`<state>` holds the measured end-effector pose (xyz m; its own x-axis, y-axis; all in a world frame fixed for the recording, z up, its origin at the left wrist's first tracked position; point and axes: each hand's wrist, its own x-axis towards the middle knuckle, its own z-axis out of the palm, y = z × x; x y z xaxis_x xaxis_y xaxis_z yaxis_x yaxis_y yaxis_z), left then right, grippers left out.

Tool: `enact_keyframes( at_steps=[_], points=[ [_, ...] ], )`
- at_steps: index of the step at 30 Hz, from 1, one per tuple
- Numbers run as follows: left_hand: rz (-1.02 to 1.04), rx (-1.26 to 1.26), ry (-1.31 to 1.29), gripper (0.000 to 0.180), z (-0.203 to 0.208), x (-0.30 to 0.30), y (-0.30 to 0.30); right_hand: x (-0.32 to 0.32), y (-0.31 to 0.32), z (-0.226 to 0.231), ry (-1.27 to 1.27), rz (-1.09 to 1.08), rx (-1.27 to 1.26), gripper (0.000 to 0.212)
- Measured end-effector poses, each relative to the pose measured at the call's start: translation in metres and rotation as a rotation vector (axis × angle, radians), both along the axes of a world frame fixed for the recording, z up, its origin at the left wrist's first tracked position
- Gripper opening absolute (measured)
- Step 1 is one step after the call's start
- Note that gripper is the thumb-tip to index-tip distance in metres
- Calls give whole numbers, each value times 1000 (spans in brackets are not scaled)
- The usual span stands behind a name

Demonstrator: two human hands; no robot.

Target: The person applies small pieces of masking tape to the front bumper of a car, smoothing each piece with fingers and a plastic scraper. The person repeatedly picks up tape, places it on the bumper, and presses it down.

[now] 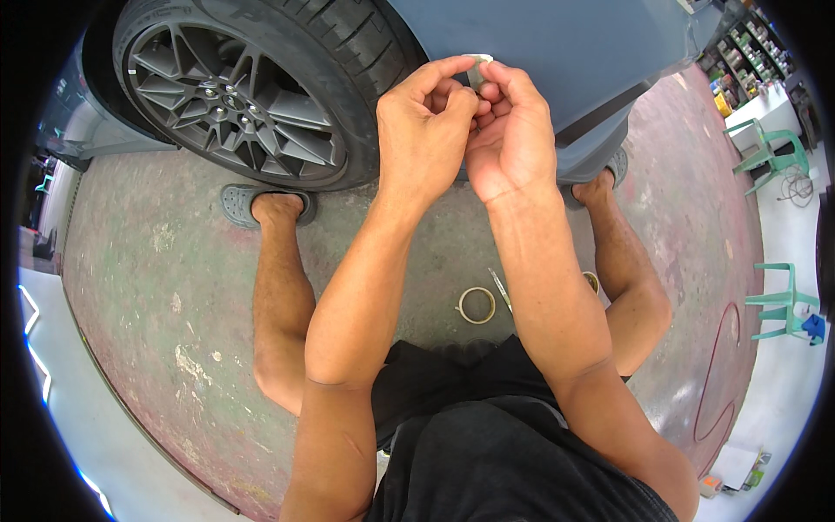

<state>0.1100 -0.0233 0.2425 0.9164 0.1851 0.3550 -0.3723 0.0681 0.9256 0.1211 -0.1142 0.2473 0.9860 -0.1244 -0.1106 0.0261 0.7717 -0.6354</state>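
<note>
My left hand [424, 122] and my right hand [517, 139] are raised close together in front of a blue-grey car body panel [557, 52]. Between their fingertips they pinch a small pale strip [476, 73], whitish at its upper end. The left thumb and index finger close on it from one side, the right fingers from the other. Fingers cover much of the strip, so its kind cannot be made out. To the left of my hands stands the car's wheel [235, 104], with a dark spoked rim and black tyre.
On the floor between my legs lie a roll of tape [462, 306] and a slender pen-like tool [499, 288]. Another roll [593, 280] is partly behind my right forearm. Green plastic chairs [772, 155], a stocked shelf [755, 52] and a red hose [715, 357] are at the right.
</note>
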Motion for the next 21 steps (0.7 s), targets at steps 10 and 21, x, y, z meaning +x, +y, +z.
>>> enact_keyframes(
  at_steps=[10,21],
  points=[
    [-1,-2,14,29,-1,1,-1,2,1,-2,-12,-10,8,9],
    [-34,12,-2,30,6,3,-1,1,1,-1,32,-51,-61,11]
  ],
)
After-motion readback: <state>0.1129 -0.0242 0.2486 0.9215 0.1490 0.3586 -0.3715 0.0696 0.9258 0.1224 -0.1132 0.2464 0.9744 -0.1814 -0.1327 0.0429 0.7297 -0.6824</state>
